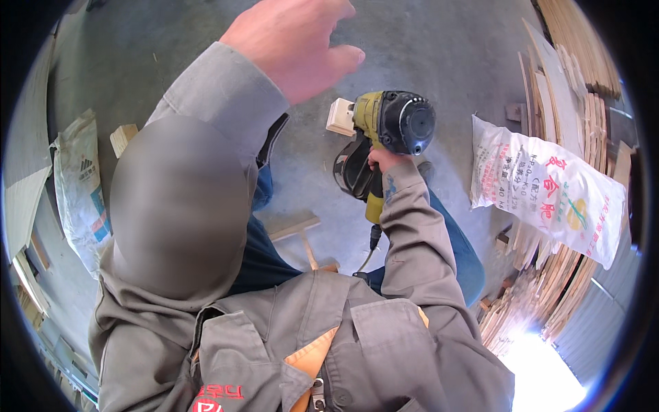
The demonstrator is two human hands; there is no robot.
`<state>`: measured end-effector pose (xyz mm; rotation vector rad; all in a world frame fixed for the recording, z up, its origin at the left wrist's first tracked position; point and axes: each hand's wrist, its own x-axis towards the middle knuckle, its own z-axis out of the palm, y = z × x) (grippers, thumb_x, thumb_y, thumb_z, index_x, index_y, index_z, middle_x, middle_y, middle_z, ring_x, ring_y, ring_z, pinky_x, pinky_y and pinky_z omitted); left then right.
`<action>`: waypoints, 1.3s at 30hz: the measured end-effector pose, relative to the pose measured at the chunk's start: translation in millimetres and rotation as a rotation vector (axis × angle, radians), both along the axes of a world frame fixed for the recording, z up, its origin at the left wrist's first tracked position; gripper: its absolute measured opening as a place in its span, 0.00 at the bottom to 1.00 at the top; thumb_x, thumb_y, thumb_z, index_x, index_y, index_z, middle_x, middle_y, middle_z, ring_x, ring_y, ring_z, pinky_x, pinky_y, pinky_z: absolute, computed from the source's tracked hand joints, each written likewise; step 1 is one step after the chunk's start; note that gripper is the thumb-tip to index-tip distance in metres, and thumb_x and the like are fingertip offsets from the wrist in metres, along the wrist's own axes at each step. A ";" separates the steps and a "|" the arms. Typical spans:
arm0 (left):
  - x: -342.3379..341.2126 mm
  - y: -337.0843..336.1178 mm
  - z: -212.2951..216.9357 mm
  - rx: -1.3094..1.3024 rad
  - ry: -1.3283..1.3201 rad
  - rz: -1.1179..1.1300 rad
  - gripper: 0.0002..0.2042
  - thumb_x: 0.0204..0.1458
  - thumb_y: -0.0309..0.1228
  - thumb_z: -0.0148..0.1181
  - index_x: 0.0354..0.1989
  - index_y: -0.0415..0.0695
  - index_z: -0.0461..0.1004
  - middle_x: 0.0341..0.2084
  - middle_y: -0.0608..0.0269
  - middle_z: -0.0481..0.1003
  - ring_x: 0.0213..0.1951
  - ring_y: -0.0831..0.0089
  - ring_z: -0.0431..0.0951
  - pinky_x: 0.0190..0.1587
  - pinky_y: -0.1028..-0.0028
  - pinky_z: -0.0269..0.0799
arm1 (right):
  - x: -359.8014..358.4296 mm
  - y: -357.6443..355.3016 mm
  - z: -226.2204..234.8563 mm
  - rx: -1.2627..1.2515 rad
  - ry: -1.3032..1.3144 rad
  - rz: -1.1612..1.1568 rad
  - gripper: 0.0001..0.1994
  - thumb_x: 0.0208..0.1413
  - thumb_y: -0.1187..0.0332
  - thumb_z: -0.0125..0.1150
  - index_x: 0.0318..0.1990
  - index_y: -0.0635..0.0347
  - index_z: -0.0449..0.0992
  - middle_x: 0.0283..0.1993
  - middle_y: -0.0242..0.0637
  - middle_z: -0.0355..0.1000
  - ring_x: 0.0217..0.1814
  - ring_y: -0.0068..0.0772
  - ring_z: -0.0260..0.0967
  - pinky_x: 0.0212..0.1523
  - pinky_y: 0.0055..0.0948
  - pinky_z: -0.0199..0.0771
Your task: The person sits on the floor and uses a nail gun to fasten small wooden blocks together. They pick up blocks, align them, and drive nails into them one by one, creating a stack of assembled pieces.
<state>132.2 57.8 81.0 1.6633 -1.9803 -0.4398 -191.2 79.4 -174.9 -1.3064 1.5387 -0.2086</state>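
Observation:
My right hand [384, 159] is wrapped around the grip of a yellow and black coil nail gun [405, 123]. A black fitting and an air hose [371, 255] lead from the bottom of its handle. The gun's nose points left, at a small pale wooden block [340, 115]; whether they touch, I cannot tell. Stretched far forward, my left hand [292, 44] reaches the upper edge of the view. Its thumb stands apart from the fingers, which are partly cut off, and nothing shows between them.
A white printed woven sack [546, 185] lies over stacked wooden boards [597, 130] on my right. Another sack [81, 185] and a wood block [123, 139] are on the left. Wooden strips [295, 226] lie on the concrete floor [446, 48] between my legs.

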 end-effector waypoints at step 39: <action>-97.2 -15.3 -240.9 0.525 -0.405 -0.252 0.44 0.37 0.29 0.74 0.68 0.50 0.61 0.64 0.55 0.65 0.61 0.52 0.70 0.61 0.61 0.70 | -112.6 126.3 -109.4 0.289 0.286 -0.480 0.03 0.43 0.75 0.67 0.26 0.63 0.79 0.22 0.38 0.77 0.19 0.32 0.74 0.23 0.33 0.75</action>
